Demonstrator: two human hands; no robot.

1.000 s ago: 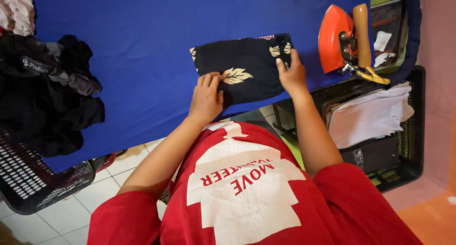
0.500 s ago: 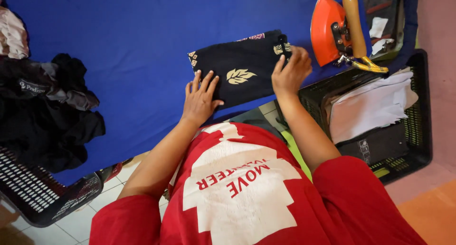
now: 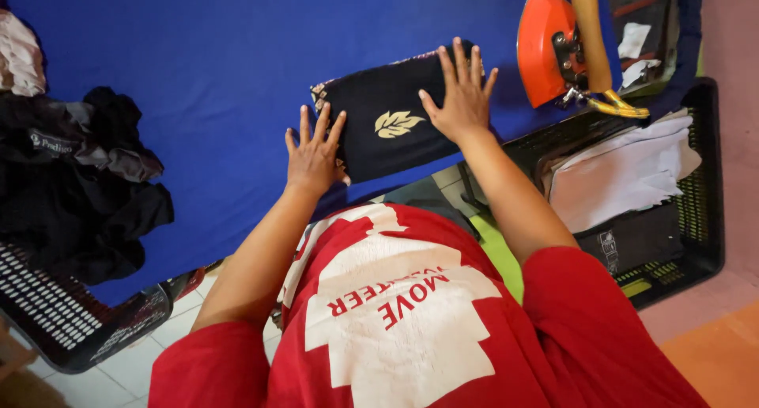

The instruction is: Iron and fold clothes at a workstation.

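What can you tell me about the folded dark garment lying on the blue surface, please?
The folded garment is black cloth with a small gold leaf print on top and a patterned trim showing at its left and far edges. It is folded into a neat flat rectangle, lying slightly askew near the front edge of the blue cover. The left hand rests at its left end, and the right hand presses flat on its right part.

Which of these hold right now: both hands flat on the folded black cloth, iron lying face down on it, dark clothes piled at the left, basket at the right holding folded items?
1. Both the left hand and right hand press the folded black cloth: true.
2. The orange iron lies face down on the cloth: false; it stands apart, at the right.
3. Dark clothes are piled at the left: true.
4. The black basket holds nothing: false; folded items lie inside.
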